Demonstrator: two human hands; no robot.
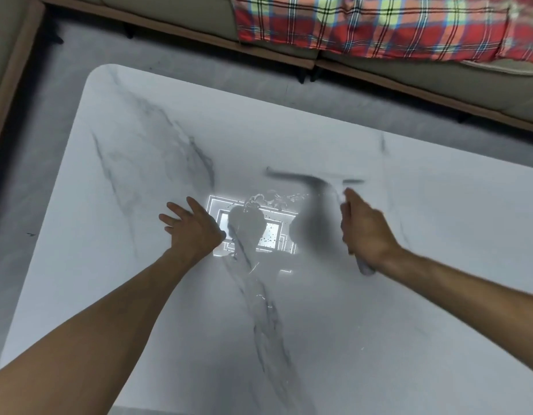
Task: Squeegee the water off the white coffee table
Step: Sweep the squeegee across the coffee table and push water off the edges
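Squeegee (328, 182): grey, T-shaped, strongly blurred; a long thin blade at the far end and a handle that comes back toward the person.
Squeegee place: over the middle of the table, a little right of the centre; I cannot tell if the blade touches the surface.
Squeegee direction: the blade's long axis runs left to right; the handle runs from the blade down to the near right, and its pale end shows below the right hand.
Writing: none can be read on the squeegee.
Right hand (368, 232): fingers curled around the handle in a closed grip, back of the hand up.
Left hand (193, 226): fingers spread, palm down, over the table left of the wet patch; contact with the surface cannot be told.
Water (268, 229): drops and thin streaks between the two hands, shining where a bright square lamp is mirrored.
Table (124, 190): white top with grey marble veins, rounded far left corner.
Sofa (423, 85): beige, beyond the far edge of the table.
Blanket (364, 25): red plaid, lying on the sofa.
Floor (55, 85): grey.
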